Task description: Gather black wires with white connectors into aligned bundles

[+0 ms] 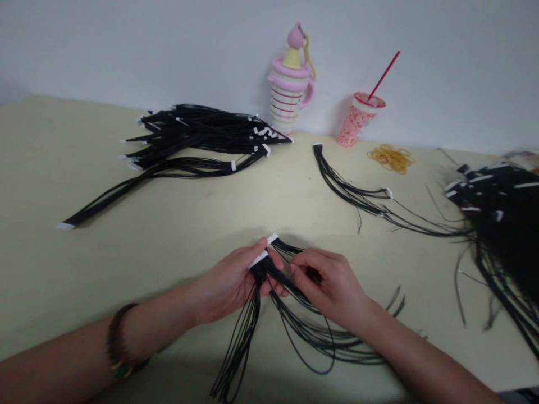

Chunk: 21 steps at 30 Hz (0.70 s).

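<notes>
The left hand (236,283) holds black wires (260,273) by their white connectors (258,259); the right hand (332,280) pinches among them.

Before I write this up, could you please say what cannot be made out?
Head view:
Anything pinched in the right hand: hidden by its fingers.
Right-side wire pile: cut off by the right edge.
Part of the held wires: behind the right forearm.
White connector's details: too small and blurred.

Site: wire-assembly table (147,252); workshop or home, indeterminate
Cable stock: black bundles (202,132) at 10, tangle (505,207) at 3 o'clock
Rubber bands (391,159): 2 o'clock
Held harness (260,270): 6 o'clock
</notes>
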Motion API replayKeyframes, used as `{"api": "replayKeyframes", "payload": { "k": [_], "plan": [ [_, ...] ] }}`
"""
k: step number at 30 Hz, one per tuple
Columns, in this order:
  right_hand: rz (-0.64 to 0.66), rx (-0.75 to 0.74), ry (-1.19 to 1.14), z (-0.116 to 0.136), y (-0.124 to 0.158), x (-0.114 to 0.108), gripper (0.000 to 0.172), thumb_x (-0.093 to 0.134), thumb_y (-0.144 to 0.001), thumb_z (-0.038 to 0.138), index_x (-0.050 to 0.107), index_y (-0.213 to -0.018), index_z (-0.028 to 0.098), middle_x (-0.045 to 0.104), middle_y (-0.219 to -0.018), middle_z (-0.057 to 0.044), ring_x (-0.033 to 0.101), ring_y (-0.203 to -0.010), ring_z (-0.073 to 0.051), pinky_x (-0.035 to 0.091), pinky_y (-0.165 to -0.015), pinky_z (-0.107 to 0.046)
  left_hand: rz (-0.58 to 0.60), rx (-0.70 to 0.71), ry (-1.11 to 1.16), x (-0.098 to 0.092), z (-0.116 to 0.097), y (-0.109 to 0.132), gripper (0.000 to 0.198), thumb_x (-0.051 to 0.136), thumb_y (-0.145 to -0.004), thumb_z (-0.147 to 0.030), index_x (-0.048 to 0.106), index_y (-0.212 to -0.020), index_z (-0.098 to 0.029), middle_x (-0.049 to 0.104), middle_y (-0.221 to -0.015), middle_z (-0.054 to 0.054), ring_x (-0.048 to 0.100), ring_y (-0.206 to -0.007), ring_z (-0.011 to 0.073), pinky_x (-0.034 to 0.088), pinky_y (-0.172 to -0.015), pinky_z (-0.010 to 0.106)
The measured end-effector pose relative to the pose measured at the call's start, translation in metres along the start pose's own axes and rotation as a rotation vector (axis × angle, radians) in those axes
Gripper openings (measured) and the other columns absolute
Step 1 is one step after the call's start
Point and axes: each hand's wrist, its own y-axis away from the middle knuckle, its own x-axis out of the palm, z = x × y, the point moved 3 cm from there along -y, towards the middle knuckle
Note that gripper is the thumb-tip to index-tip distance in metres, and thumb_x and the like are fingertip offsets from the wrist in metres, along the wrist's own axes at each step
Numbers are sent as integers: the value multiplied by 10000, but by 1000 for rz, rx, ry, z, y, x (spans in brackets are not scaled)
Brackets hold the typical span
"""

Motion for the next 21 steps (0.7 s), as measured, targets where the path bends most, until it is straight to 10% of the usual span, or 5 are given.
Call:
{"api": "replayKeyframes", "payload": {
  "k": [21],
  "plan": [
    [-27,18,-7,-1,-2,1,143,477,-772,125,582,-677,148,516,-587,16,421,-485,-60,315,-457,-192,-11,-14,-11,-3,3,0,413,355,-878,-449,595,-746,-139,614,-574,51,586,-569,124,385,-515,191]
  ]
}}
